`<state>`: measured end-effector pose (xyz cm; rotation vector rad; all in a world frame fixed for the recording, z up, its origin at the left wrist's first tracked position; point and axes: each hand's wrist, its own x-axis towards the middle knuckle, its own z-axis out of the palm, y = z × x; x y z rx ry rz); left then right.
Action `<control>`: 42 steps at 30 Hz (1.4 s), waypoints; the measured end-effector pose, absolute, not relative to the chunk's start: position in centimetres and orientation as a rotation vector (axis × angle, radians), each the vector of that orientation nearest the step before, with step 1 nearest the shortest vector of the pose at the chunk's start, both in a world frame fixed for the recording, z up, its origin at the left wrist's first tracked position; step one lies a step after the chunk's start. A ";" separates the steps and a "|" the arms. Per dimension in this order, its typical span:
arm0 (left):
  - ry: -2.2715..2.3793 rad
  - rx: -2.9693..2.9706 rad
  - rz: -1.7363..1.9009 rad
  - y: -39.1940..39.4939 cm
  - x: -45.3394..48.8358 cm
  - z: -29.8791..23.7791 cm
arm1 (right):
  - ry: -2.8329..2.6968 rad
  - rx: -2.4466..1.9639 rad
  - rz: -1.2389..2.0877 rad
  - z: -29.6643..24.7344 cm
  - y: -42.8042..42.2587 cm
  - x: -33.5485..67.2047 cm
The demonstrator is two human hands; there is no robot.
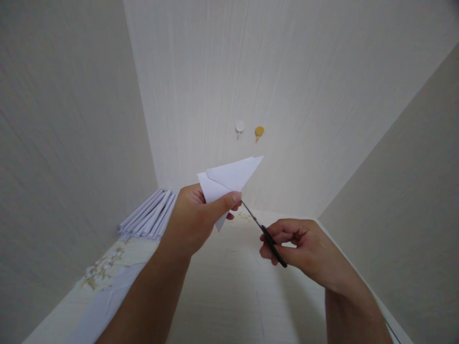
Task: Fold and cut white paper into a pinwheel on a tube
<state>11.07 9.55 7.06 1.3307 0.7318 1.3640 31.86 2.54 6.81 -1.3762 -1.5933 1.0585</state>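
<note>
A folded piece of white paper (233, 174) with a pointed tip at its upper right is pinched in my left hand (201, 212), the thumb lying across its lower edge. My right hand (294, 243) has its fingers in the black handles of a pair of scissors (273, 246). The metal blades slant up and left to the paper's lower edge, close to my left thumb. Whether they have the paper between them, I cannot tell. Both hands are raised above the white tabletop.
A stack of rolled or folded white papers (148, 215) lies at the left by the wall. Nearer me on that side are a patterned patch (105, 267) and a flat white sheet (107, 301). Two hooks, one white (240, 127) and one yellow (259, 131), are on the back wall.
</note>
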 end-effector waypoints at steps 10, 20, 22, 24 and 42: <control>0.762 1.241 1.419 9.2 11.6 7.4 | -1.590 -1.343 1.069 6.5 2.6 32.0; 0.732 1.241 1.428 9.4 11.5 7.3 | -1.622 -1.350 1.111 6.5 2.7 32.0; 0.726 1.270 1.411 9.3 11.3 7.4 | -1.647 -1.376 1.073 6.5 2.7 32.1; 0.710 1.311 1.391 9.2 11.2 7.5 | -1.668 -1.377 1.052 6.5 2.6 32.4; 0.651 1.375 1.271 9.0 10.7 7.9 | -1.707 -1.320 1.133 6.9 2.3 33.6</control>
